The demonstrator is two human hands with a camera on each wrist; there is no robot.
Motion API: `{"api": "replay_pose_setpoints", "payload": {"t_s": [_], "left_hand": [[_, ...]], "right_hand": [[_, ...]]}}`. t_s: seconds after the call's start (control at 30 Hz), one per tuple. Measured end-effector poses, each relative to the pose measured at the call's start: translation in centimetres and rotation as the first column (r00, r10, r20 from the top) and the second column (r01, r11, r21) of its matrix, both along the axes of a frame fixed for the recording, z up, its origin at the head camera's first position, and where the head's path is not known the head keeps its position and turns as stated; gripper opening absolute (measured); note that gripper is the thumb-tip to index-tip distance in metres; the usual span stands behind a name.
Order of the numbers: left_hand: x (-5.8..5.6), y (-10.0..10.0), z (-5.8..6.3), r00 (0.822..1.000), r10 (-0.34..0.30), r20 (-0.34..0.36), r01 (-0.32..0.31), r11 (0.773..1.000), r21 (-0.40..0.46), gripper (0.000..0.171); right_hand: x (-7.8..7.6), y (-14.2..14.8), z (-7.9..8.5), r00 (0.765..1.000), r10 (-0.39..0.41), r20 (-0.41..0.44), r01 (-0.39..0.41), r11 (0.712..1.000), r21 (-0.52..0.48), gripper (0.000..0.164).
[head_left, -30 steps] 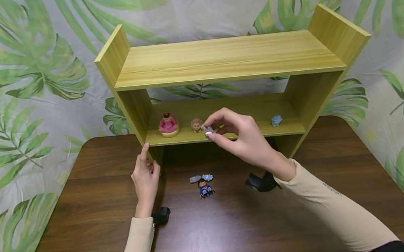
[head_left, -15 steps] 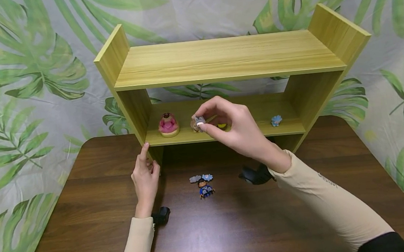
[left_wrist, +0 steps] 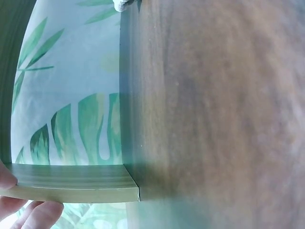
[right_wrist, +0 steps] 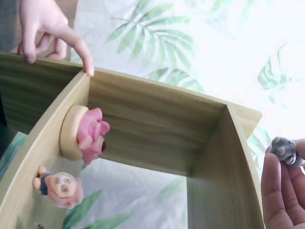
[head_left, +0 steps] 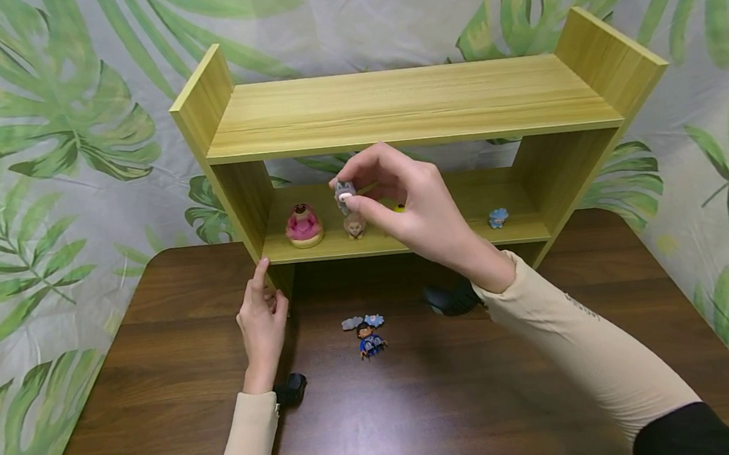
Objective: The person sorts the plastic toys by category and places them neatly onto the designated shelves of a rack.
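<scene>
A small grey animal figurine (head_left: 344, 194) is pinched between the thumb and fingertips of my right hand (head_left: 415, 204), up in front of the wooden shelf unit (head_left: 415, 140). Behind it on the middle board stand a pink bear figurine (head_left: 303, 226) with a cream base and a small lion figurine (head_left: 355, 226). A bit of a yellow thing (head_left: 398, 209) shows past my right hand. My left hand (head_left: 263, 321) holds the unit's left side panel (left_wrist: 71, 194), with the index finger stretched to the middle board's front corner and the panel between thumb and other fingers.
Toward the right of the middle board stands a blue figurine (head_left: 498, 218). A figure in blue clothes (head_left: 370, 344) lies on the dark wooden table (head_left: 384, 431), with a grey flat piece (head_left: 352, 323) and a light-blue piece (head_left: 374, 320) beside its head. A leaf-patterned cloth (head_left: 66, 139) hangs behind.
My right hand has gone left and then up with the grey figurine, from beside the lion to above it. My left hand has stayed in place.
</scene>
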State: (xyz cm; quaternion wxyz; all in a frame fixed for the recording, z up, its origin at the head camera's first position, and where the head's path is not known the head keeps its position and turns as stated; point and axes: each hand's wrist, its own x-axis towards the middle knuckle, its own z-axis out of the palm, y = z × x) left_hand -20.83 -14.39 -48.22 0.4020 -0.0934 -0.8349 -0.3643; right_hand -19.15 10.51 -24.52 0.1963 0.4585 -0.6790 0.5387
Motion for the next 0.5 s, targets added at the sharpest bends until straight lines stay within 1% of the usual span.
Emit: {"api": "replay_pose_setpoints", "payload": {"t_s": [0.27,0.5], "left_hand": [[0.0,0.0,0.0,1.000,-0.012,-0.001,0.012,1.000,0.001,0.076],[0.0,0.0,0.0,1.000,-0.011,0.005,0.011,1.000,0.008,0.076]], "right_hand": [[-0.5,-0.7,0.7,1.000,0.011,-0.014,-0.012,1.000,-0.019,0.017],[-1.1,-1.7,1.7,0.999,0.030,-0.034,-0.031,0.999,-0.043,0.016]]}}
